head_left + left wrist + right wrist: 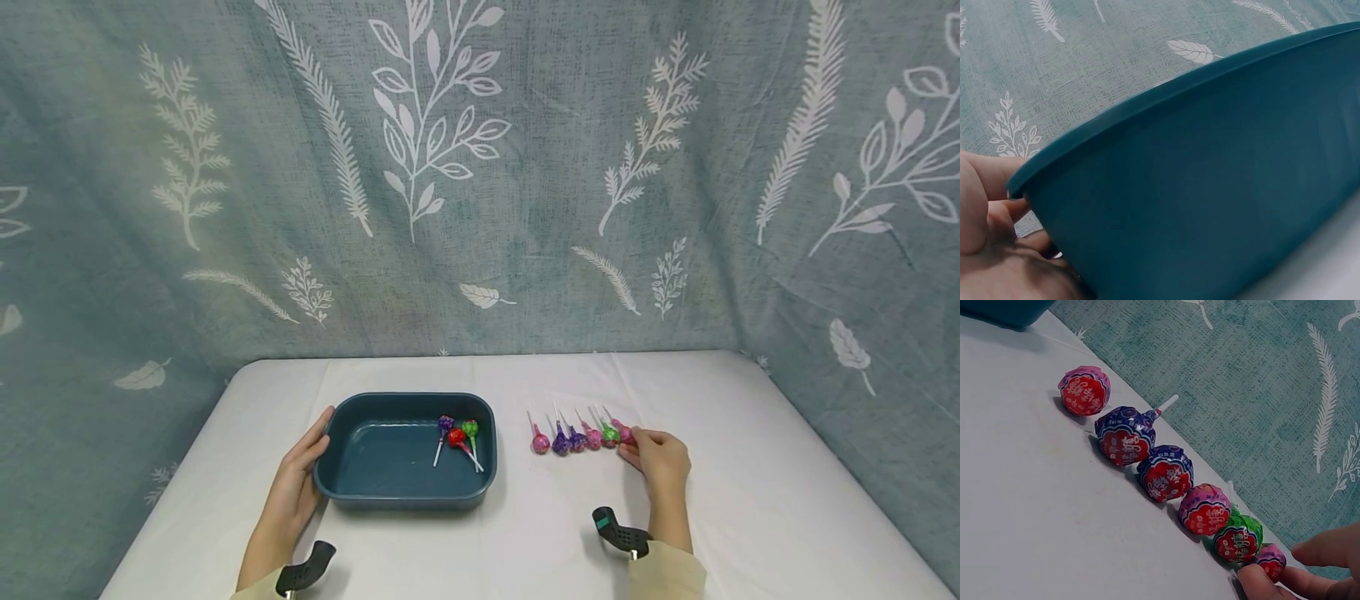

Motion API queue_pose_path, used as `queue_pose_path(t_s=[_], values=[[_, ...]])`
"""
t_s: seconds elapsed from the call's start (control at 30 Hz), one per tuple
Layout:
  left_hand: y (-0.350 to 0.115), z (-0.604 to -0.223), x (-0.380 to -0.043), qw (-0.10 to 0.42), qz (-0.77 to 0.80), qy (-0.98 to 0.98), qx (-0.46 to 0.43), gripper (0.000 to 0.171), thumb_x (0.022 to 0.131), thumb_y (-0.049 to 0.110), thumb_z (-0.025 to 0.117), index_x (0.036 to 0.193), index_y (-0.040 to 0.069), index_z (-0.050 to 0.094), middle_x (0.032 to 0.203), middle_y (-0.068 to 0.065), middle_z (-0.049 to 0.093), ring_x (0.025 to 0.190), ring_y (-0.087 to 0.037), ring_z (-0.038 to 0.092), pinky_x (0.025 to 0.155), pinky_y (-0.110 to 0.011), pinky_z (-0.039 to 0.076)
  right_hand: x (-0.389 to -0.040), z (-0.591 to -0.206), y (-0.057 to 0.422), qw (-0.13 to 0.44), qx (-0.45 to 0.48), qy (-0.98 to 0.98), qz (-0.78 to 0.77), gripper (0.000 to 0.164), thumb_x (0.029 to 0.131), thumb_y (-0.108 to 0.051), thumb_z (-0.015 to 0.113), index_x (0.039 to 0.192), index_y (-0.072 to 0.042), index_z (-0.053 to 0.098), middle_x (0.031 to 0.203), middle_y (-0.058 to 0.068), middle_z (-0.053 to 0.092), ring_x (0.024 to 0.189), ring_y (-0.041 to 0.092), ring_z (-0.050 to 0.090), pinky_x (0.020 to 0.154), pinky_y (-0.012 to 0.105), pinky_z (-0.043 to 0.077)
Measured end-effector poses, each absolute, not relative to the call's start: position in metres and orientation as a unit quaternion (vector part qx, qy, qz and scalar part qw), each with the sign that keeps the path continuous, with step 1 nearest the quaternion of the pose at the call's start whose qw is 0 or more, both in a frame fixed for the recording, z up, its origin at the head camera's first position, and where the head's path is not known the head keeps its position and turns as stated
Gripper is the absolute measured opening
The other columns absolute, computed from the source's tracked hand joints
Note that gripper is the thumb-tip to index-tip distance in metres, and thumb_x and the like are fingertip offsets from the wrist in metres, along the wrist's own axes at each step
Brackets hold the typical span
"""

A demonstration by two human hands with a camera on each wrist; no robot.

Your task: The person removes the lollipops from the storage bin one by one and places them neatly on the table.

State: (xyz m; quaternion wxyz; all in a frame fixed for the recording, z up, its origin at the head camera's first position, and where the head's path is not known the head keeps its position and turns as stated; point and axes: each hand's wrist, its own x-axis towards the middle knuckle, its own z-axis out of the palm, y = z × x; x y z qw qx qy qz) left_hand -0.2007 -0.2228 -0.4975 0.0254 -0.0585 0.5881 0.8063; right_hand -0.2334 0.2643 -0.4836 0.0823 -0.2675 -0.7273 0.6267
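A dark teal basin [397, 503] stands on the white table, left of the middle. My left hand [297, 483] rests against its left outer wall, fingers under the rim in the left wrist view. Inside lie a purple lollipop [446, 422], a red lollipop [456, 437] and a green lollipop [470, 428]. My right hand [662, 462] pinches the pink lollipop [1271, 561] at the right end of a row. Beside it in the row lie a green lollipop [1239, 540], a pink one [1205, 510], two purple ones [1165, 475] and another pink one [1085, 392].
A white cloth covers the table [525, 542]. Behind and beside it hangs a blue-green curtain [540, 167] with white leaf prints. A black wrist device [619, 532] sits at the right sleeve, and another [306, 568] at the left.
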Motion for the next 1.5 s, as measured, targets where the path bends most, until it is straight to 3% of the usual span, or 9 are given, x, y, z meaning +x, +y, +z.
queue_pose_path(t_s=[0.3, 0.6, 0.9, 1.23, 1.5], values=[[-0.223, -0.498, -0.201, 0.028, 0.808, 0.586, -0.065, 0.052, 0.103, 0.019, 0.045, 0.153, 0.021, 0.031, 0.159, 0.009, 0.02, 0.145, -0.009, 0.012, 0.115, -0.033, 0.017, -0.23, -0.478, 0.264, 0.079, -0.268, -0.741, 0.611, 0.04, 0.098, -0.013, 0.051, 0.124, 0.016, 0.049, 0.087, 0.012, 0.062, 0.061, 0.008, 0.066, 0.064, 0.022, 0.056], [-0.224, -0.498, -0.2, 0.029, 0.807, 0.586, -0.06, 0.052, 0.103, 0.02, 0.045, 0.153, 0.021, 0.031, 0.159, 0.009, 0.019, 0.145, -0.009, 0.011, 0.115, -0.034, 0.015, -0.23, -0.463, 0.258, 0.113, -0.261, -0.761, 0.583, 0.038, 0.098, -0.018, 0.053, 0.122, 0.011, 0.055, 0.107, 0.022, 0.058, 0.068, 0.01, 0.062, 0.059, 0.021, 0.055], [-0.224, -0.496, -0.201, 0.031, 0.813, 0.577, -0.066, 0.051, 0.104, 0.016, 0.042, 0.153, 0.02, 0.031, 0.159, 0.008, 0.018, 0.145, -0.01, 0.01, 0.116, -0.034, 0.014, -0.234, -0.452, 0.232, 0.067, -0.2, -0.752, 0.625, 0.036, 0.099, -0.015, 0.051, 0.123, 0.012, 0.054, 0.106, 0.023, 0.06, 0.072, 0.011, 0.063, 0.068, 0.026, 0.057], [-0.221, -0.495, -0.201, 0.027, 0.82, 0.568, -0.062, 0.05, 0.104, 0.014, 0.041, 0.153, 0.019, 0.031, 0.159, 0.007, 0.019, 0.145, -0.01, 0.01, 0.116, -0.034, 0.012, -0.242, -0.441, 0.151, -0.025, -0.087, -0.689, 0.719, 0.032, 0.099, -0.012, 0.054, 0.121, 0.01, 0.057, 0.1, 0.017, 0.062, 0.083, 0.02, 0.065, 0.077, 0.031, 0.057], [-0.221, -0.496, -0.2, 0.025, 0.816, 0.574, -0.067, 0.05, 0.104, 0.015, 0.041, 0.153, 0.02, 0.032, 0.159, 0.008, 0.02, 0.145, -0.009, 0.01, 0.116, -0.034, 0.013, -0.24, -0.424, 0.101, -0.08, -0.002, -0.643, 0.762, 0.03, 0.097, -0.01, 0.056, 0.121, 0.009, 0.058, 0.101, 0.021, 0.063, 0.086, 0.025, 0.065, 0.079, 0.032, 0.056]])
